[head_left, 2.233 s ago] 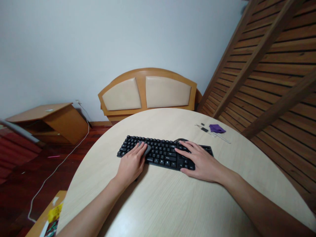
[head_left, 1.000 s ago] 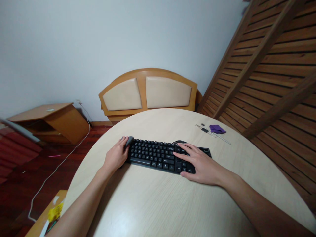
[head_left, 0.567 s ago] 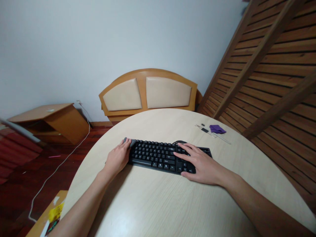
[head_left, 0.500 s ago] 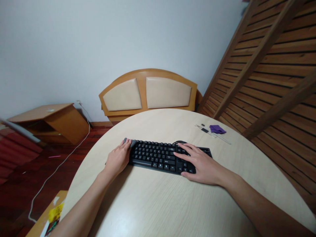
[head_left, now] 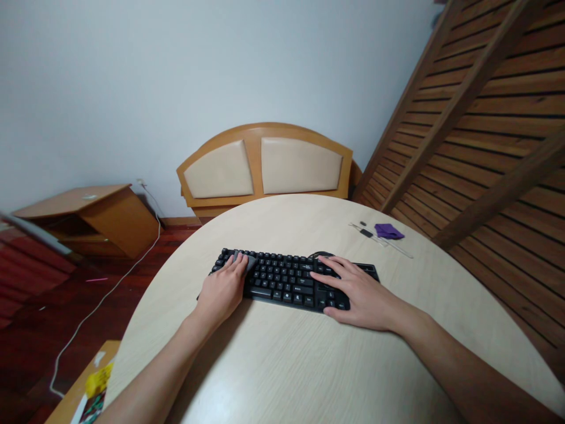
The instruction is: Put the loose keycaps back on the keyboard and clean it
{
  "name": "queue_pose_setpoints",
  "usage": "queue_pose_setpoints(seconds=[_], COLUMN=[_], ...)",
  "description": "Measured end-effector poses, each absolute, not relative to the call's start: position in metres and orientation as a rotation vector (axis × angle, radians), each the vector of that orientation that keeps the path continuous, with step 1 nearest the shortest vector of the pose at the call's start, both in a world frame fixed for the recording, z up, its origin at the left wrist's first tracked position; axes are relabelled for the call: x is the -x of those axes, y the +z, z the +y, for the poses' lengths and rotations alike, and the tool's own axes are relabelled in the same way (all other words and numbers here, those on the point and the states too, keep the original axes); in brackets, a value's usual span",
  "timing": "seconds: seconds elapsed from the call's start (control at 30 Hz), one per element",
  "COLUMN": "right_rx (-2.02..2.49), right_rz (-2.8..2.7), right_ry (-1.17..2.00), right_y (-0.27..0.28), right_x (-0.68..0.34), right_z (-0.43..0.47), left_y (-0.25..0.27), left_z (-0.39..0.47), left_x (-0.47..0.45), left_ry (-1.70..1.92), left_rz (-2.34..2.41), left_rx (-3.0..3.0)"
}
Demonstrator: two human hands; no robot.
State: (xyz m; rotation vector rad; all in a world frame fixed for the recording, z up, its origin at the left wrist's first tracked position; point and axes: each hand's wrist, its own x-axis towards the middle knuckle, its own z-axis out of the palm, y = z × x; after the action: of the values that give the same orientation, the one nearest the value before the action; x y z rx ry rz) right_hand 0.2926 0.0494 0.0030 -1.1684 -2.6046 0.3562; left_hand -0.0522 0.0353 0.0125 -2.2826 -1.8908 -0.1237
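A black keyboard (head_left: 280,277) lies flat on the light wooden round table (head_left: 282,365). My left hand (head_left: 225,285) presses a grey cloth (head_left: 251,262) onto the keys near the keyboard's left end; most of the cloth is hidden under my fingers. Over the keyboard's right end rests my right hand (head_left: 353,291), fingers spread across the keys and thumb at the near edge. Part of a coiled black cable (head_left: 321,254) shows behind the keyboard.
Toward the table's far right lie a purple cloth (head_left: 388,231), a white cable (head_left: 399,249) and a small black object (head_left: 366,234). Beyond the table stand a padded headboard (head_left: 300,165) and a slatted wooden screen (head_left: 481,135). A low cabinet (head_left: 119,221) is at left.
My left hand has slid a little to the right along the keys with the grey cloth, uncovering the keyboard's far left corner. My right hand has stayed in place.
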Motion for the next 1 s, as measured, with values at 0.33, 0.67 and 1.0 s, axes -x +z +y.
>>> queue_pose_setpoints(seconds=[0.33, 0.67, 1.0], right_rx=[1.154, 1.154, 1.164], right_rz=[-2.607, -2.6, -2.62], right_ry=[0.36, 0.384, 0.363], right_y=[0.001, 0.0, 0.001], right_x=[-0.295, -0.294, -0.295], right_z=[0.051, 0.051, 0.051], left_y=[0.008, 0.006, 0.004], left_z=[0.039, 0.042, 0.051], left_x=[0.055, 0.059, 0.077], left_ry=[-0.46, -0.514, -0.657], left_rz=[-1.913, -2.02, -2.01], left_rx=[2.26, 2.24, 2.146])
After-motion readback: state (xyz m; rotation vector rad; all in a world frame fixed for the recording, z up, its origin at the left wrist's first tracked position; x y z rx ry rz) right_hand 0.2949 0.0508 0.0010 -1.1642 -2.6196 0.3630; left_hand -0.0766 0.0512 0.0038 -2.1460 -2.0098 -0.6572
